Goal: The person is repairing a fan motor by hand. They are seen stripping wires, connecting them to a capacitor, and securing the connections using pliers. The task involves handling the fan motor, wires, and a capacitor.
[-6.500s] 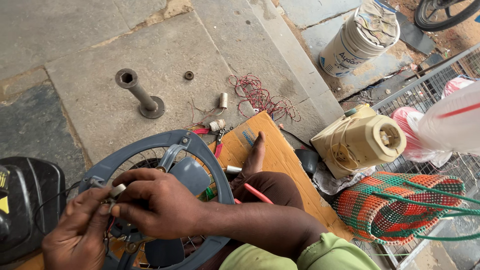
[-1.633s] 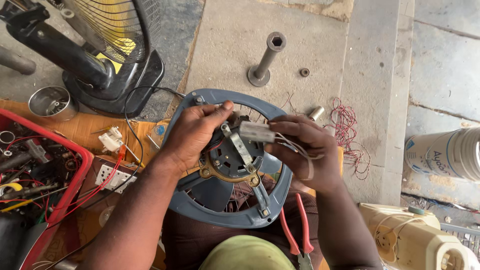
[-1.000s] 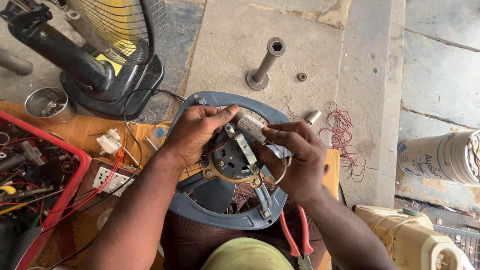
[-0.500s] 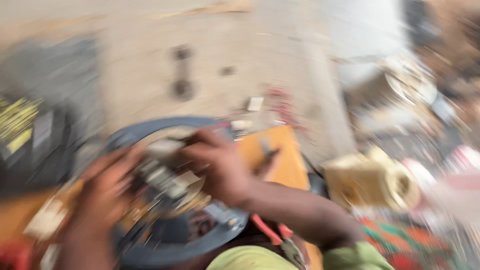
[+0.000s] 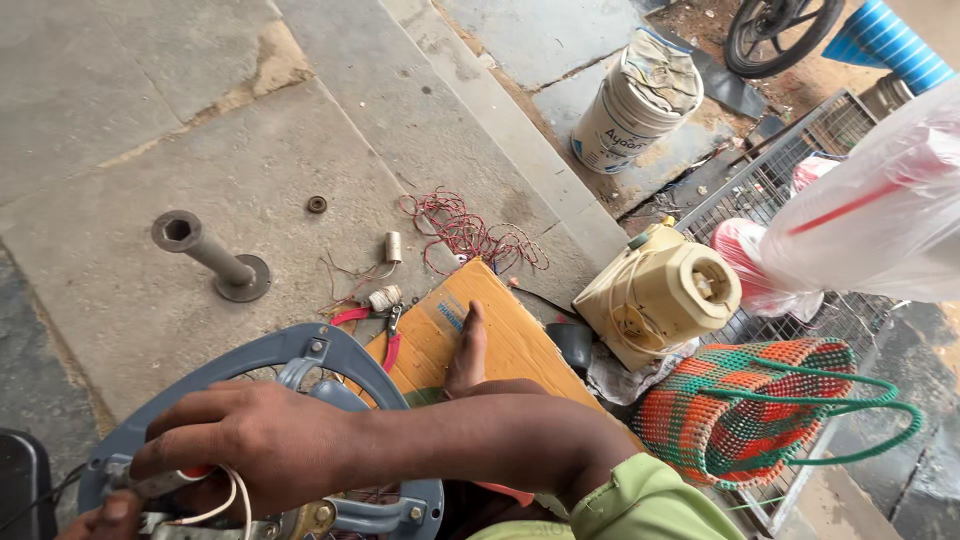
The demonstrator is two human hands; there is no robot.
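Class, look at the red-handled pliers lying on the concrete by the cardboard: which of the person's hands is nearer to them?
The right hand. It rests on the grey fan frame, just below-left of the red-handled pliers. The left hand sits at the bottom-left corner, further away.

The left hand is cut off by the bottom edge, only knuckles showing. The right hand hides the middle of the grey fan frame. The wheel runs off the top edge.

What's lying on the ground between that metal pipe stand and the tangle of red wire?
In the head view, between the metal pipe stand and the red wire tangle lie a small dark washer and a small metal cylinder on the concrete floor.
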